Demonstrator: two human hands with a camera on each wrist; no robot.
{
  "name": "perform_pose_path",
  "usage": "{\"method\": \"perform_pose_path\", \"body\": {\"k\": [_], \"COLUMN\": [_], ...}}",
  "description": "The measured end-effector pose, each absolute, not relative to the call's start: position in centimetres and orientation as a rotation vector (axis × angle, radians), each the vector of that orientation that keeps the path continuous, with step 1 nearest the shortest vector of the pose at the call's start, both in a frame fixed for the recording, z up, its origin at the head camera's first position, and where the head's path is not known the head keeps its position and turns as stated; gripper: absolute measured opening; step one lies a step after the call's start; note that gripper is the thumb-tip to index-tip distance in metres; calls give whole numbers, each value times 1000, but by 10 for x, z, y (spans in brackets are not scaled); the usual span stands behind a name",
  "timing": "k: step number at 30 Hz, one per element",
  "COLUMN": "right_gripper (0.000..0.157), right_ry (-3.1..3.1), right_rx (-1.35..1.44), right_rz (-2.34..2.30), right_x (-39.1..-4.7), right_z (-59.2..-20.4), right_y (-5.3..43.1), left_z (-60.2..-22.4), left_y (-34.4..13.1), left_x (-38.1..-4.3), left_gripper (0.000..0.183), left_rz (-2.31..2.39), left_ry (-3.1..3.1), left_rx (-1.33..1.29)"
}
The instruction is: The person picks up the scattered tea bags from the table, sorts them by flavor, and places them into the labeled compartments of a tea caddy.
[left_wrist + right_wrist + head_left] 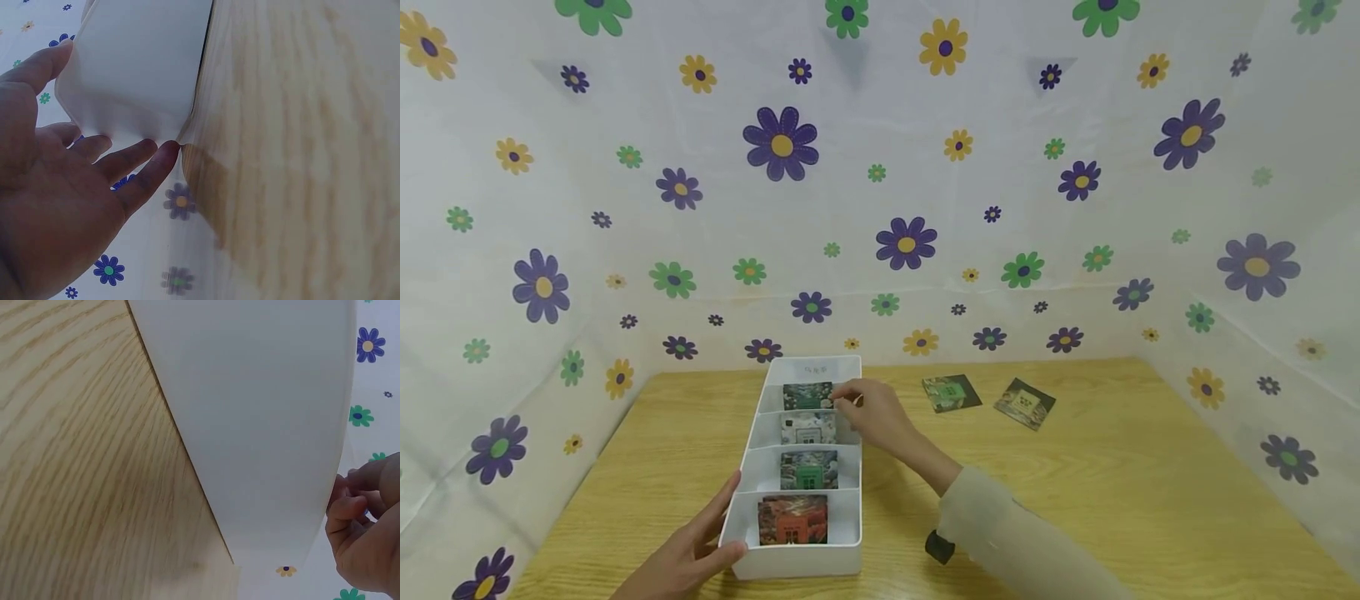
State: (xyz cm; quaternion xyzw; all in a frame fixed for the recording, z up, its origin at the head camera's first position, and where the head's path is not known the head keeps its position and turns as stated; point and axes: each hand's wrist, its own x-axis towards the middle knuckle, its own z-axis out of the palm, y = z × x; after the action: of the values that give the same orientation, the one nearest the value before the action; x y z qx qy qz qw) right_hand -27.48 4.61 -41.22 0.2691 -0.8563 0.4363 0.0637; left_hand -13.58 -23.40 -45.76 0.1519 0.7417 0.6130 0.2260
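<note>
A long white divided box (797,561) stands on the table, holding printed square sachets in its compartments. My left hand (692,546) grips the near left corner, thumb at the front and fingers along the side. In the left wrist view, those fingertips touch the box wall (137,69). Towards the far end, my right hand (880,417) reaches over the right rim and pinches the right edge of a dark green sachet (807,396). Nearer sit a pale sachet (808,428), a green-labelled sachet (808,470) and red sachets (792,521). The box wall partly hides the right fingertips in the right wrist view.
Two more sachets lie flat on the wooden table (1112,492), right of the box: one green-labelled (951,392), one yellow-labelled (1025,404). A flower-printed white sheet (865,200) hangs behind and along both sides. A dark object (939,547) shows at the right sleeve.
</note>
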Motion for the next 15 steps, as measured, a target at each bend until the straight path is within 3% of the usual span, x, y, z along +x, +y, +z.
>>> {"method": "perform_pose_path", "body": {"k": [15], "right_gripper": [26], "right_ry": [-2505], "right_rx": [507], "right_rz": [1601], "right_x": [-284], "right_z": [-406], "right_y": [114], "left_z": [-457], "left_y": [-232], "left_x": [-134], "left_gripper": [72], "left_rz": [1664], "left_ry": [2102], "left_rx": [409]}}
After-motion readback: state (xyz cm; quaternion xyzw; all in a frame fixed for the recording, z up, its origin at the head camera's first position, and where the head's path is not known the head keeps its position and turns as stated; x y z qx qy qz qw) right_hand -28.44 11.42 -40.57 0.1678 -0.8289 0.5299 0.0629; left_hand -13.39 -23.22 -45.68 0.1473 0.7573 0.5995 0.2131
